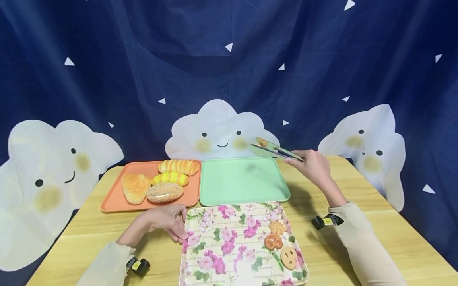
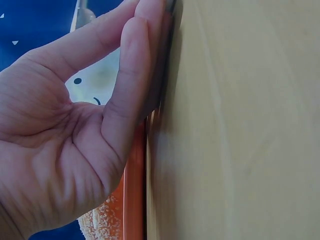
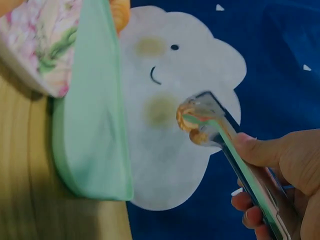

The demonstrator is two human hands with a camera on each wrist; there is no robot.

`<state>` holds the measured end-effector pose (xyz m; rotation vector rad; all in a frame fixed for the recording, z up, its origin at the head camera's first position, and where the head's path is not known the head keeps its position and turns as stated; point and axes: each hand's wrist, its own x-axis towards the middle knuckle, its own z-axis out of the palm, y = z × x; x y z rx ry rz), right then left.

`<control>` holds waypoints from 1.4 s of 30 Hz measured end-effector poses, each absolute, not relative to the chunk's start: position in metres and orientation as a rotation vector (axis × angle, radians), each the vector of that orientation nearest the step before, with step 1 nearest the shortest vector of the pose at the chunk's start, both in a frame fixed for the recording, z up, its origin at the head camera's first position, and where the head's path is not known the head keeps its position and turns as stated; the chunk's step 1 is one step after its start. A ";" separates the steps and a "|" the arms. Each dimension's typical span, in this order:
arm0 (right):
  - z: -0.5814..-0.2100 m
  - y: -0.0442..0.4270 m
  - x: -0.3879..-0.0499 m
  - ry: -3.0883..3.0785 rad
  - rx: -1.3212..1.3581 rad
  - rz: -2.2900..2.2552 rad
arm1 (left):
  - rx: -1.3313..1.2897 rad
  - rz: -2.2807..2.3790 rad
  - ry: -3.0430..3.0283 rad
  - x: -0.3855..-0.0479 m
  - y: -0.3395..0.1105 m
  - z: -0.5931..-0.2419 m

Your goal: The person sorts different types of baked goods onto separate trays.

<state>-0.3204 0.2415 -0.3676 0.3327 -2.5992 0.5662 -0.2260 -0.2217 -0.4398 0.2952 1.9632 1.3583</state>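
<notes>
My right hand (image 1: 315, 167) grips a pair of shiny food tongs (image 3: 239, 162) above the green tray's right rear corner. A small golden-brown cookie (image 3: 184, 118) sits between the tongs' tips, its shape partly covered by them. At the near side, my left hand (image 1: 164, 220) pinches the left rim of a flowered tray (image 1: 204, 243); in the left wrist view its thumb and fingers meet at the rim. Along that tray's right side lie a flower-shaped cookie (image 1: 277, 227), a pretzel-shaped cookie (image 1: 273, 241) and a round cookie with holes (image 1: 288, 257).
The green tray (image 1: 243, 182) stands behind the flowered one. To its left, an orange tray (image 1: 114, 194) holds a triangular bread (image 1: 135, 188), a sesame-coated roll (image 1: 165, 192), a yellow bread (image 1: 170, 178) and a striped bread (image 1: 179, 167). A dark blue curtain (image 1: 229, 75) hangs behind the wooden table (image 1: 86, 226).
</notes>
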 end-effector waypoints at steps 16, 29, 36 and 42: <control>-0.388 0.251 -0.335 -2.779 0.216 0.452 | 0.292 1.350 1.973 -0.227 -0.220 -0.437; -0.395 0.251 -0.338 -2.798 0.220 0.456 | 0.300 1.340 1.959 -0.226 -0.221 -0.438; -0.393 0.250 -0.338 -2.753 0.230 0.512 | 0.308 1.341 1.967 -0.227 -0.221 -0.439; -0.389 0.249 -0.335 -2.713 0.244 0.567 | 0.307 1.339 1.978 -0.227 -0.222 -0.439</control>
